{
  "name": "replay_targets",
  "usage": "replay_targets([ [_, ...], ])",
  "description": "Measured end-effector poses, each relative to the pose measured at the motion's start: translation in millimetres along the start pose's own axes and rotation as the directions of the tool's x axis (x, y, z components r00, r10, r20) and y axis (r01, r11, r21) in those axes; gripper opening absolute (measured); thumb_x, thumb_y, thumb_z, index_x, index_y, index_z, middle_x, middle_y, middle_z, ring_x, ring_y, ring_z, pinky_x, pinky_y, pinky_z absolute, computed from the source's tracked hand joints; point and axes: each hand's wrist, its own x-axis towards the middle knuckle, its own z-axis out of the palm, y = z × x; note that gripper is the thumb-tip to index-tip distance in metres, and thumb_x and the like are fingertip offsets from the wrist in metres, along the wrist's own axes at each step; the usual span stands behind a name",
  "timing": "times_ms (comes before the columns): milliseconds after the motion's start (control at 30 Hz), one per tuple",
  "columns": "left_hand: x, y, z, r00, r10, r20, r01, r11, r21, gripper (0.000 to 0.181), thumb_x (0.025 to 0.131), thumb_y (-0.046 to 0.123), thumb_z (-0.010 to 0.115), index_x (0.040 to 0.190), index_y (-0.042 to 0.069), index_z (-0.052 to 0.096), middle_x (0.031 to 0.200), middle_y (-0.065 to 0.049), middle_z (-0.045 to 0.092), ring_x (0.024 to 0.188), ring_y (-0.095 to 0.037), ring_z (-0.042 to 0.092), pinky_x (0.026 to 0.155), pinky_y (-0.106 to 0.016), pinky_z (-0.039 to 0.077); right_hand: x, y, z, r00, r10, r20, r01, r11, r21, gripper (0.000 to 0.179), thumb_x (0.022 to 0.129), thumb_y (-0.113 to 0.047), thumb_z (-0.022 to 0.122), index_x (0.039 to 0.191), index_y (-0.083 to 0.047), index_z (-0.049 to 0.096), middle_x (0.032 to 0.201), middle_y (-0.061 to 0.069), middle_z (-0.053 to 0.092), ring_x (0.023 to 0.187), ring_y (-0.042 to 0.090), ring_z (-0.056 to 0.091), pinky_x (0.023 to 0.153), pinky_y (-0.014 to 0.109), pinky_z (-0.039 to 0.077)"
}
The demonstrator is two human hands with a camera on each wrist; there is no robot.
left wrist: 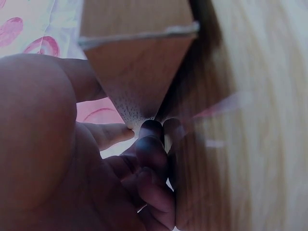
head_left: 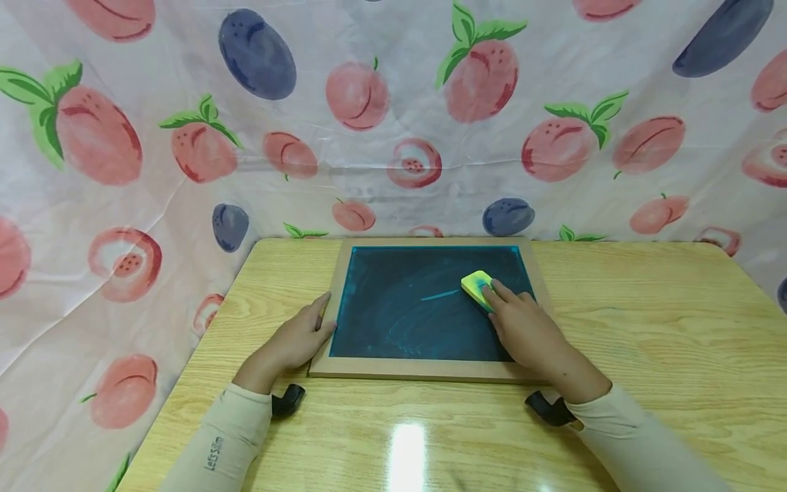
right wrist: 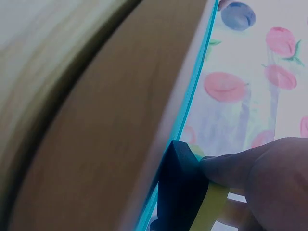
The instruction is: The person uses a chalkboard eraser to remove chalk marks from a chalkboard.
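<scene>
A blackboard [head_left: 381, 307] in a wooden frame lies on the table, its long side towards me. My left hand [head_left: 299, 336] holds the frame's left side; in the left wrist view its curled fingers [left wrist: 154, 149] are at the frame's edge, near the tabletop. With my right hand [head_left: 529, 328] I grip a yellow-green eraser [head_left: 476, 284] on the right part of the board. The right wrist view shows the eraser's dark underside [right wrist: 180, 187] against the board and the thumb on its yellow body. A light blue chalk stroke [head_left: 439, 295] ends just left of the eraser.
Fainter blue chalk marks [head_left: 402, 338] lie low on the board. The wood-grain table [head_left: 645, 328] extends right of it and in front. A fruit-patterned cloth [head_left: 393, 137] hangs behind and along the left. Black wrist devices [head_left: 287, 401] sit below both hands.
</scene>
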Motion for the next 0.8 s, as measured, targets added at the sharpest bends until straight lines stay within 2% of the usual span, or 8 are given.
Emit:
replay_targets([
  [100,1.4,1.1,1.1,1.000,-0.022,-0.005,0.022,1.000,0.020,0.065,0.097,0.042,0.040,0.150,0.020,0.010,0.130,-0.012,0.048,0.121,-0.027,0.047,0.096,-0.047,0.038,2.2,-8.3,1.5,0.999,0.027,0.037,-0.028,0.999,0.021,0.047,0.093,-0.015,0.055,0.137,-0.006,0.044,0.142,0.021,0.039,0.102,0.041,0.054,0.083,0.050,0.048],
  [167,2.0,1.9,1.7,0.999,-0.035,-0.008,0.035,0.999,0.025,0.065,0.097,0.042,0.040,0.150,0.021,0.010,0.118,-0.009,0.053,0.113,-0.023,0.051,0.091,-0.043,0.041,3.1,-14.5,3.2,0.999,0.022,0.041,-0.023,1.000,0.019,0.047,0.092,-0.016,0.055,0.137,-0.007,0.044,0.142,0.020,0.039,0.103,0.040,0.055,0.083,0.050,0.049],
  [333,2.5,1.7,2.1,0.999,-0.045,-0.011,0.045,0.998,0.031,0.065,0.097,0.042,0.041,0.150,0.021,0.010,0.110,-0.006,0.054,0.104,-0.020,0.054,0.086,-0.040,0.042,1.7,-34.1,8.5,0.999,-0.036,0.013,0.036,0.999,-0.013,0.047,0.092,-0.019,0.057,0.136,-0.010,0.045,0.141,0.016,0.042,0.102,0.035,0.056,0.080,0.046,0.051],
  [500,2.4,2.0,1.1,0.999,-0.049,-0.006,0.049,0.998,0.030,0.064,0.097,0.041,0.041,0.150,0.021,0.010,0.088,-0.003,0.051,0.078,-0.016,0.053,0.072,-0.033,0.041,-2.1,-57.9,11.6,0.994,-0.105,0.010,0.105,0.994,-0.034,0.046,0.092,-0.019,0.057,0.136,-0.012,0.046,0.142,0.011,0.042,0.101,0.032,0.056,0.079,0.042,0.051],
  [567,2.3,2.1,0.8,0.999,-0.048,-0.007,0.048,0.998,0.029,0.064,0.097,0.040,0.041,0.150,0.021,0.010,0.087,-0.002,0.051,0.076,-0.015,0.052,0.071,-0.032,0.040,-3.2,-66.9,12.4,0.992,-0.126,0.025,0.127,0.991,-0.042,0.048,0.091,-0.020,0.057,0.137,-0.014,0.046,0.143,0.009,0.042,0.101,0.030,0.056,0.079,0.040,0.052],
  [800,1.8,2.6,0.8,0.999,-0.047,-0.017,0.048,0.998,0.036,0.064,0.097,0.040,0.042,0.150,0.020,0.011,0.092,-0.002,0.053,0.089,-0.016,0.054,0.078,-0.035,0.041,-8.0,-88.4,14.8,0.979,-0.193,0.059,0.196,0.980,-0.041,0.048,0.093,-0.023,0.056,0.139,-0.017,0.043,0.145,0.005,0.039,0.098,0.027,0.057,0.076,0.037,0.052],
])
